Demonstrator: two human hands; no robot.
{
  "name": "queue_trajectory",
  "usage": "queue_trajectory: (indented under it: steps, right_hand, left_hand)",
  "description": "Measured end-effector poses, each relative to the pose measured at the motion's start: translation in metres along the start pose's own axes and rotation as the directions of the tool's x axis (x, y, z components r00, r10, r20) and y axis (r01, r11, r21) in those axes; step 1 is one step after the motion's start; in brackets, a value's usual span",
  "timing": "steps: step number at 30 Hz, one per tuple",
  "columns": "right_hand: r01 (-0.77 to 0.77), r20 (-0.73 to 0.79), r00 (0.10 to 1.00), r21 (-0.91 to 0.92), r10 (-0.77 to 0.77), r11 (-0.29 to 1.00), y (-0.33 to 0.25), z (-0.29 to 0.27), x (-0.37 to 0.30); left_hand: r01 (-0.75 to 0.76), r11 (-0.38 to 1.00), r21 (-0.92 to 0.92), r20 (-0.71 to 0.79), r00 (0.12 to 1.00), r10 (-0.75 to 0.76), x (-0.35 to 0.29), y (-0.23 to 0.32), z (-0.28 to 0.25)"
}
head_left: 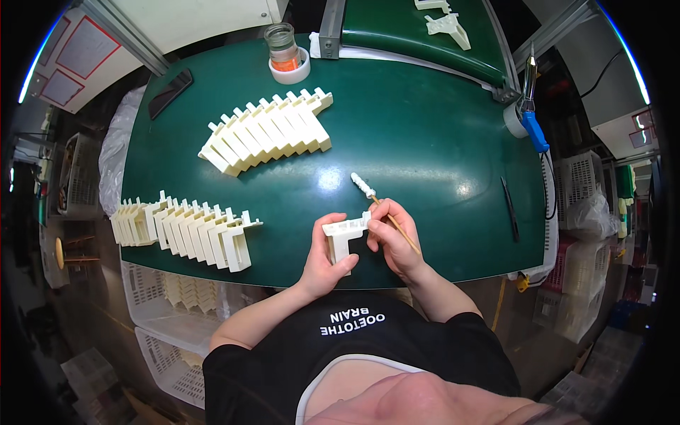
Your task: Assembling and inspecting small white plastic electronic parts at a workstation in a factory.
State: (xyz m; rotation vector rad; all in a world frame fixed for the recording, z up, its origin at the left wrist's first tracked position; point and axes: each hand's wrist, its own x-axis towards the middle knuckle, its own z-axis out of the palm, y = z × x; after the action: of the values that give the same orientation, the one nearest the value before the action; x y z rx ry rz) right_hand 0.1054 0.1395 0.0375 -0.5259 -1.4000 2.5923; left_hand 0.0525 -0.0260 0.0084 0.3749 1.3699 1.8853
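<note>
Left hand [324, 263] has a cream plastic bracket [344, 236] clamped w/ fingers wrapped round its lower leg, holding it just above the near edge of the green desk [425, 142]. Right hand [394, 237] pinches a thin wooden swab stick [386, 212] pen-style, fingertips touching the bracket's right end; the swab's white cotton tip points up and away, over the desk, clear of the part. To the left, near edge of desk: a row of the same cream brackets [188, 230] standing packed side by side. Further back, centre-left: a second row of brackets [269, 134] fanned diagonally. At the far edge a small glass jar [282, 44] sits inside a white tape roll [292, 71]. Black phone-like slab [170, 92] at far left. On the right rim, a blue-handled soldering iron [531, 106] by another tape roll, and black tweezers [510, 209] lying flat. Beyond, a green conveyor [397, 28] carries more white parts [448, 27]. White mesh baskets [170, 333] sit under the desk, lower left.
</note>
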Motion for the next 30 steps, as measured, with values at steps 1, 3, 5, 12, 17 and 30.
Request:
queue_trajectory:
  steps: [1, 3, 5, 12, 17, 30]
  right_hand:
    - [-0.001, 0.004, 1.0, -0.002, 0.001, 1.0, 0.0008, 0.0001, 0.0005]
    - [-0.015, -0.012, 1.0, 0.012, 0.015, 1.0, 0.0017, 0.0025, 0.0016]
    - [-0.026, -0.027, 0.999, 0.027, 0.027, 0.999, 0.0013, 0.0038, 0.0018]
    - [-0.021, -0.01, 1.0, 0.001, 0.021, 1.0, 0.0013, 0.0056, 0.0013]
    - [-0.021, 0.004, 1.0, -0.023, 0.021, 1.0, -0.0009, 0.0048, -0.0004]
    - [-0.006, 0.0, 1.0, -0.076, 0.006, 0.997, -0.0017, 0.0024, -0.0028]
  left_hand:
    - [-0.002, 1.0, -0.001, 0.002, 1.0, 0.002, -0.0004, 0.0, -0.0004]
    - [0.002, 1.0, 0.003, -0.001, 1.0, -0.002, -0.0005, -0.0003, -0.0016]
    - [0.005, 1.0, 0.009, -0.004, 1.0, -0.005, -0.0007, 0.0006, -0.0027]
    - [0.011, 1.0, -0.005, -0.005, 1.0, -0.011, -0.0011, -0.0007, -0.004]
    - [0.025, 1.0, -0.006, -0.008, 1.0, -0.025, -0.0013, -0.0001, -0.0036]
    - [-0.06, 0.995, 0.082, 0.023, 0.998, 0.059, -0.0017, -0.0045, -0.0043]
